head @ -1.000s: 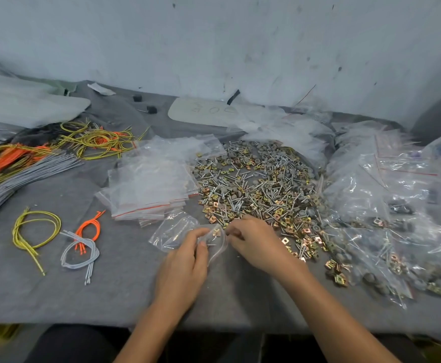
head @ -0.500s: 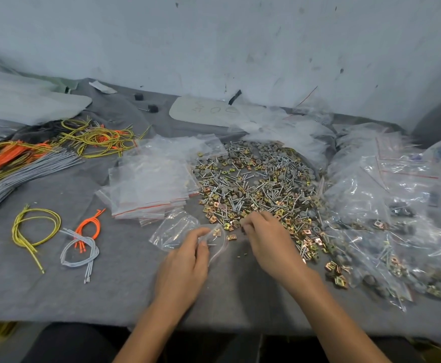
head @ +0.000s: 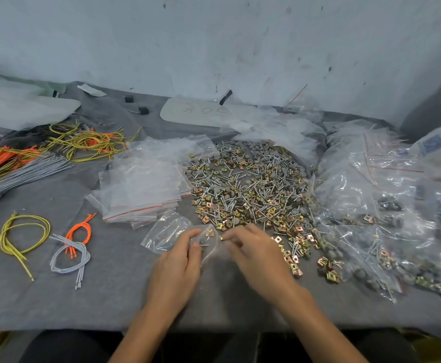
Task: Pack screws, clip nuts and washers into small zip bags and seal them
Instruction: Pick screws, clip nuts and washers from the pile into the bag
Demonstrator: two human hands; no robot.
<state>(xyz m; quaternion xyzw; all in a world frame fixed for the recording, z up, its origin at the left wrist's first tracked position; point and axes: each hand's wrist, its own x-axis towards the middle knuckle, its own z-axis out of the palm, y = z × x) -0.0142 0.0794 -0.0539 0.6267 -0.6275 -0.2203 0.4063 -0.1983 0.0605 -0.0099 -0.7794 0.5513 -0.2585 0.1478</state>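
Head view, 1 frame.

Your left hand [head: 177,260] sits at lower centre, thumb and fingers curled on the mouth of a small clear zip bag [head: 171,231] and holding it agape. The bag lies flat on the grey cloth table [head: 109,289], body pointing to upper left. A bagged nut [head: 210,232] shows just inside the mouth.

Your right hand [head: 256,254] is just right of it, fingertips pinching 1 brass-coloured clip nut [head: 222,237] at the bag's opening.

The hardware pile [head: 248,189] of screws, clip nuts and grey washers spreads across centre frame, touching your right hand's far side. The empty bag stack [head: 143,187] lies left of the pile. Filled bags [head: 371,205] heap at right.

At left, 3 wire loops lie well apart from the hands: yellow loop [head: 23,231], orange loop [head: 79,230], grey loop [head: 70,256].
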